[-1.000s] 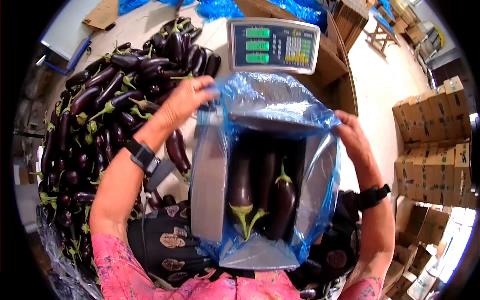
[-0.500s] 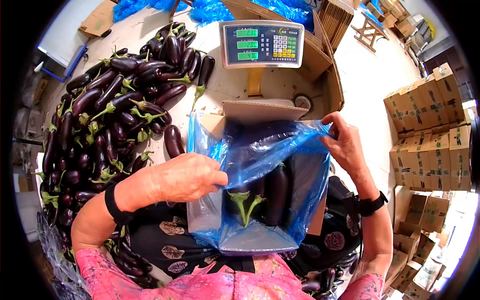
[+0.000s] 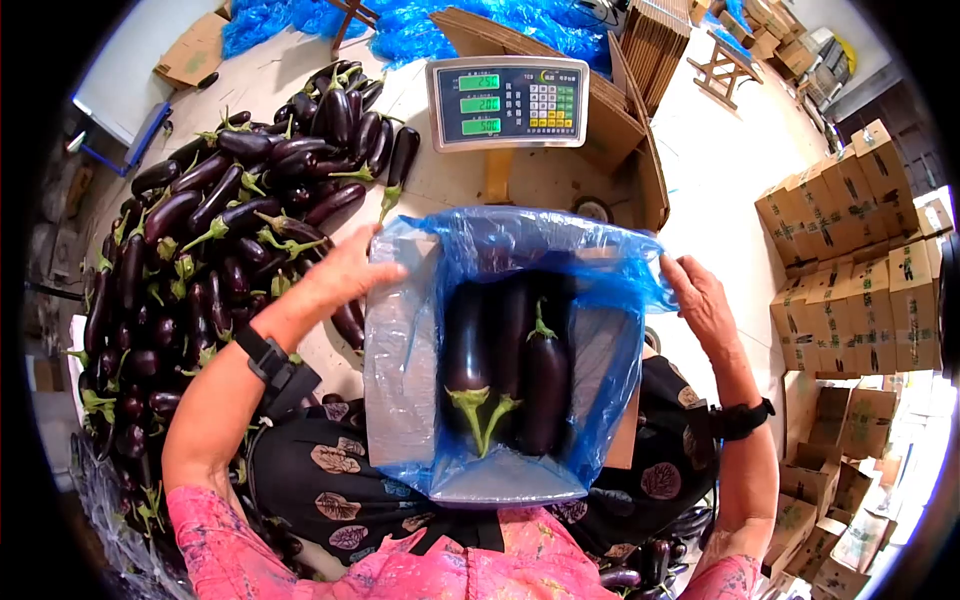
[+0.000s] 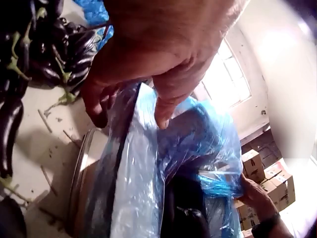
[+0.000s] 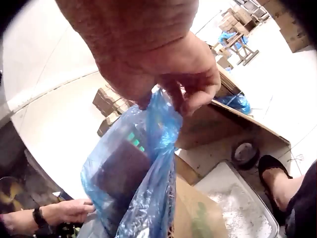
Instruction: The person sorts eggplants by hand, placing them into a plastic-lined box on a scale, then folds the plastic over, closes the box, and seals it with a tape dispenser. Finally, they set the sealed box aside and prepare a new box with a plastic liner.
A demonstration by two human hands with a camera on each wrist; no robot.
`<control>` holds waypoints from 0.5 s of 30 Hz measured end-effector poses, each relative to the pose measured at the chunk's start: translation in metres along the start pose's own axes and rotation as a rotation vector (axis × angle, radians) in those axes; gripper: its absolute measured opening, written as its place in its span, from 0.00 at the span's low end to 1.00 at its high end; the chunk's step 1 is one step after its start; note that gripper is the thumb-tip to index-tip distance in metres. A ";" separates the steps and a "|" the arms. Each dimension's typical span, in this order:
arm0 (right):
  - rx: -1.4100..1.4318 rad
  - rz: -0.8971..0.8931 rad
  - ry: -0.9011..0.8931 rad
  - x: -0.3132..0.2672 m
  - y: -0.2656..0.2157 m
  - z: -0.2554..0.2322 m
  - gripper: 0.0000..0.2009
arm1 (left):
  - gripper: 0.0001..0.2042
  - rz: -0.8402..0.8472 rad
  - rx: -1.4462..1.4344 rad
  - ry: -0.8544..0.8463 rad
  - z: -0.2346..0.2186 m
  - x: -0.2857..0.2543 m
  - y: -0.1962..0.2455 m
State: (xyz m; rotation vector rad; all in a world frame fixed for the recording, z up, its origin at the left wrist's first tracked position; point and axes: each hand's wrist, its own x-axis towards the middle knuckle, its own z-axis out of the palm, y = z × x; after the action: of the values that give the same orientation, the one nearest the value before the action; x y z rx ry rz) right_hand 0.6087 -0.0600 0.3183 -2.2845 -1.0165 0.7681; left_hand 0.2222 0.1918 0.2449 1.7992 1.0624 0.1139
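Observation:
A blue plastic bag [image 3: 610,385] lines a cardboard box [image 3: 622,440] in front of the person, its edges folded out over the flaps. Inside lie several dark purple eggplants [image 3: 545,390], green stems toward the body. At the box's left flap, my left hand [image 3: 345,275] straddles the bag-covered edge; in the left wrist view its thumb [image 4: 166,111] lies straight along the inner side, fingers on the outer side. My right hand [image 3: 700,300] pinches a gathered corner of the bag, seen bunched under the fingertips in the right wrist view.
A big heap of eggplants [image 3: 230,210] covers the floor at left. Beyond the box stands a digital scale display [image 3: 508,105] on a yellow post [image 3: 498,175]. An open carton [image 3: 640,150] is behind right; stacked cartons [image 3: 850,300] stand far right. A tape roll [image 3: 592,210] lies nearby.
The left hand first dropped across the box gripping the bag, then moved back out to the left flap. The bag's far edge, drawn across the eggplants earlier, is folded back, exposing them again.

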 end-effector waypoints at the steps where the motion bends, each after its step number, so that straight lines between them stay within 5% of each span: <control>1: 0.016 -0.106 0.074 0.005 0.006 0.007 0.27 | 0.48 0.055 0.062 -0.004 0.003 -0.002 -0.001; 2: 0.034 -0.211 0.142 0.007 0.010 0.016 0.27 | 0.49 0.048 0.118 0.017 0.004 -0.008 0.008; 11: 0.702 0.056 0.087 0.033 0.016 0.029 0.44 | 0.55 -0.030 -0.308 -0.028 -0.019 -0.009 0.030; 15: 0.890 0.121 -0.203 0.033 0.017 0.028 0.39 | 0.54 -0.038 -0.350 -0.028 -0.018 -0.005 0.025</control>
State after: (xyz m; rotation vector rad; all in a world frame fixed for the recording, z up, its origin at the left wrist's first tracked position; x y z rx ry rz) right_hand 0.6168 -0.0375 0.2780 -1.5154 -0.4526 1.2187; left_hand 0.2253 0.1982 0.2748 1.4610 0.9887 0.2358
